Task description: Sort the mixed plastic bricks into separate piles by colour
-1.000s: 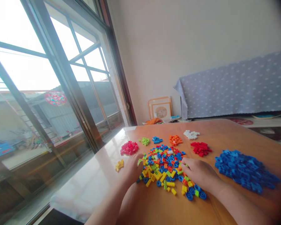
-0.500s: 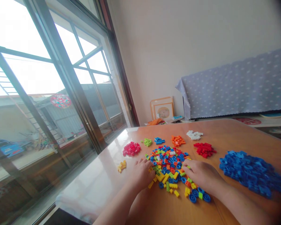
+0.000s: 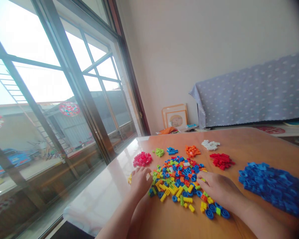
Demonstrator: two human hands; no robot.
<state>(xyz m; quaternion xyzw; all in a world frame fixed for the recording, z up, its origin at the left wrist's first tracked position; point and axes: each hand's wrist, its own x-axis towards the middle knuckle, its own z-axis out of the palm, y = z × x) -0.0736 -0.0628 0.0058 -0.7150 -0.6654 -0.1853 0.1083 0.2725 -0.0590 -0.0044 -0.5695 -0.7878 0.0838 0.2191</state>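
Note:
A mixed heap of small toy building bricks lies mid-table, with blue round pieces, yellow, green, orange and red ones. My left hand is left of this heap, its fingers curled downward over the small yellow brick pile, which it partly covers. Whatever those fingers hold is hidden. At the heap's right edge rests my right hand, its fingers bent together with a small yellow brick showing at the tips.
Sorted piles ring the heap: pink bricks, lime bricks, blue bricks, orange bricks, white bricks and red bricks. A large blue pile sits at right. A window borders the wooden table.
My left hand has moved left, from the heap's edge to the yellow pile, uncovering bricks on that side. My right hand stays by the heap. The view has shifted slightly.

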